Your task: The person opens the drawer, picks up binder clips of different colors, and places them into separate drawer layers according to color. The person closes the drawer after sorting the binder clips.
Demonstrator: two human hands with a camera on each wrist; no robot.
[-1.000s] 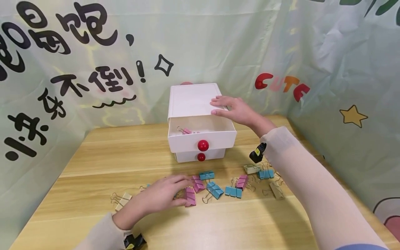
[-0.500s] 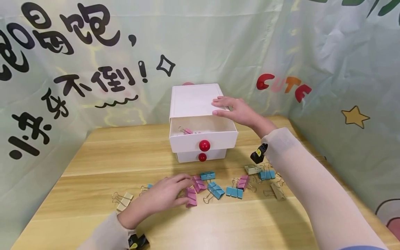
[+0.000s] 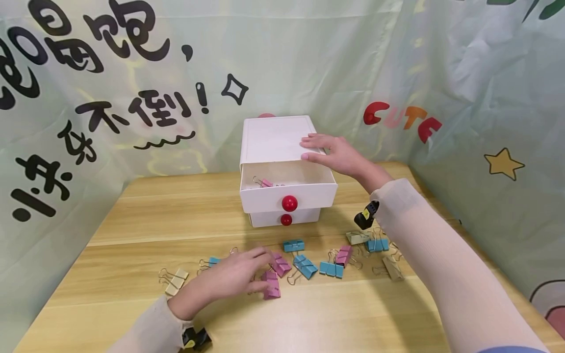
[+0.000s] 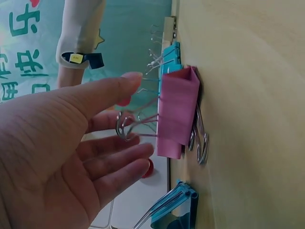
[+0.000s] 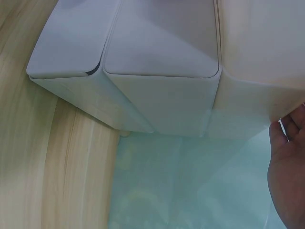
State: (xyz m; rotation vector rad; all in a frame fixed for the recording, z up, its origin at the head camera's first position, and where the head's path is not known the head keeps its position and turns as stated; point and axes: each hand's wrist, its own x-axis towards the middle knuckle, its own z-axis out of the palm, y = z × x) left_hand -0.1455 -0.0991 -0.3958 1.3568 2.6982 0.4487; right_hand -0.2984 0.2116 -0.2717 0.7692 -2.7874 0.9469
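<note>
In the head view my left hand (image 3: 236, 275) hovers low over the table, fingers relaxed, beside a pink binder clip (image 3: 271, 284). The left wrist view has thumb and fingers spread around the wire handles of this pink clip (image 4: 177, 112), with gaps between. A second pink clip (image 3: 281, 265) lies just behind it, and a blue clip (image 3: 305, 266) is to the right. My right hand (image 3: 333, 153) rests on the right edge of a white drawer box (image 3: 275, 139), fingers extended. Its upper drawer (image 3: 265, 198) is pulled out and holds pink clips (image 3: 265, 183).
Further right lie blue, pink and cream binder clips, among them a blue one (image 3: 331, 270) and a cream one (image 3: 392, 268). A cream clip (image 3: 177, 281) sits left of my left wrist. The lower drawer (image 3: 304, 215) has a red knob. Printed cloth (image 3: 309, 59) hangs behind the table.
The two pink clips by my left hand have shifted slightly toward the front of the table. My right hand stays on the box.
</note>
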